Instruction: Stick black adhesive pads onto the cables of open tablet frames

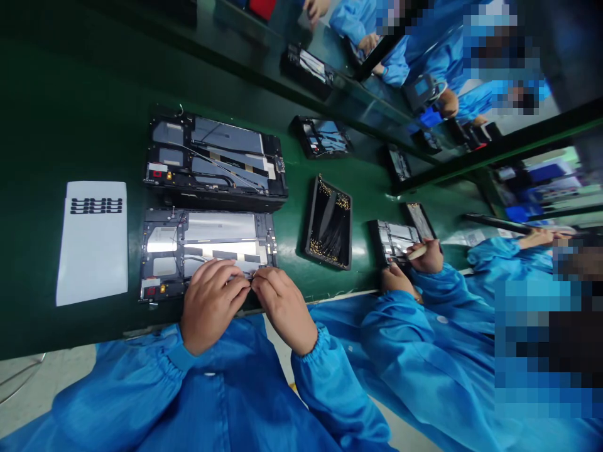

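An opened tablet chassis (207, 248) with silver inner plates lies flat on the green belt in front of me. My left hand (210, 304) and my right hand (282, 307) rest on its near edge, fingertips pinched together and meeting around a small part I cannot make out. Both wrists wear blue smock sleeves. A second opened tablet chassis (214, 157) with thin cables lies just behind the first, untouched.
A white sheet (93, 242) with a row of black stickers lies left of the tablets. A black tray (328, 223) of small gold parts stands to the right. Beyond it a co-worker's hands (414, 263) work on another tablet. More tablets and people line the far side.
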The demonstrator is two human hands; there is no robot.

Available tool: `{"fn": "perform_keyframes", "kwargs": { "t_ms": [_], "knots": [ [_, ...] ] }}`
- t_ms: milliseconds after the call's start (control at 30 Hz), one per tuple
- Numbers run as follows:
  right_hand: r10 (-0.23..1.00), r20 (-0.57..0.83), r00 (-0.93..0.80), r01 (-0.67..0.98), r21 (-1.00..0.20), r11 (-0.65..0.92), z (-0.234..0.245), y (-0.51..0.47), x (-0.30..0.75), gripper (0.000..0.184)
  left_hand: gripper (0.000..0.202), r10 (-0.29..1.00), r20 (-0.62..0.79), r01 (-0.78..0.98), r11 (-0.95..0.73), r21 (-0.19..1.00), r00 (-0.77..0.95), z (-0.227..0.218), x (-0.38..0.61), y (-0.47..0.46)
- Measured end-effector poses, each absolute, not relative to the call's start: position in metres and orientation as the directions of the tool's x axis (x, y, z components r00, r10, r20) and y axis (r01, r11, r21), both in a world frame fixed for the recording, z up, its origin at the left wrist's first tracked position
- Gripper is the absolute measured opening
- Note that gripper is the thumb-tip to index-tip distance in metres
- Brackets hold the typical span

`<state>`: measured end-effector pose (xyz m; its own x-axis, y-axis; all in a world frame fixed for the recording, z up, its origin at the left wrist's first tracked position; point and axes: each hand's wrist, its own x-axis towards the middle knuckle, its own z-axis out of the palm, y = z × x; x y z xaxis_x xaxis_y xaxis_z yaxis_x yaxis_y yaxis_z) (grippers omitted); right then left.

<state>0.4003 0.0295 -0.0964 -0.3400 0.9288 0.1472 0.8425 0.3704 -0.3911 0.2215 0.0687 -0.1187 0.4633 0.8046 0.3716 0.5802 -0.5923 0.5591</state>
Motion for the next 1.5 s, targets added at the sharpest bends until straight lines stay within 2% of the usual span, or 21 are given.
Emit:
{"fn": "perform_keyframes", "kwargs": {
  "t_ms": [133,267,1100,1233,1333,1400,1500],
  "knots": [
    [0.939,0.23,-0.257,0.782,-0.521,0.342,-0.1,0.026,0.408,0.014,0.01,0.811,0.362,0.578,-0.582,0.572,0.459,-0.118,0.222,0.069],
    [0.948,0.263,-0.179,0.775,-0.555,0.3,-0.106,0.02,0.413,0.012,0.01,0.812,0.357,0.58,-0.581,0.571,0.462,-0.117,0.223,0.069],
    [0.953,0.237,-0.19,0.828,-0.483,0.286,-0.104,0.022,0.406,0.012,0.007,0.791,0.392,0.606,-0.612,0.508,0.47,-0.118,0.224,0.07],
    [0.962,0.217,-0.164,0.834,-0.49,0.253,-0.103,0.022,0.404,0.016,0.007,0.793,0.388,0.61,-0.61,0.506,0.47,-0.118,0.226,0.07],
    [0.953,0.265,-0.144,0.811,-0.521,0.267,-0.108,0.018,0.403,0.016,0.005,0.791,0.388,0.613,-0.612,0.5,0.473,-0.117,0.225,0.07],
    [0.936,0.319,-0.146,0.796,-0.524,0.303,-0.116,0.013,0.404,0.021,0.002,0.783,0.403,0.593,-0.622,0.512,0.473,-0.114,0.22,0.068],
    [0.905,0.381,-0.188,0.821,-0.445,0.358,-0.129,0.003,0.404,0.042,0.013,0.775,0.44,0.568,-0.632,0.528,0.453,-0.109,0.205,0.063]
  ]
}}
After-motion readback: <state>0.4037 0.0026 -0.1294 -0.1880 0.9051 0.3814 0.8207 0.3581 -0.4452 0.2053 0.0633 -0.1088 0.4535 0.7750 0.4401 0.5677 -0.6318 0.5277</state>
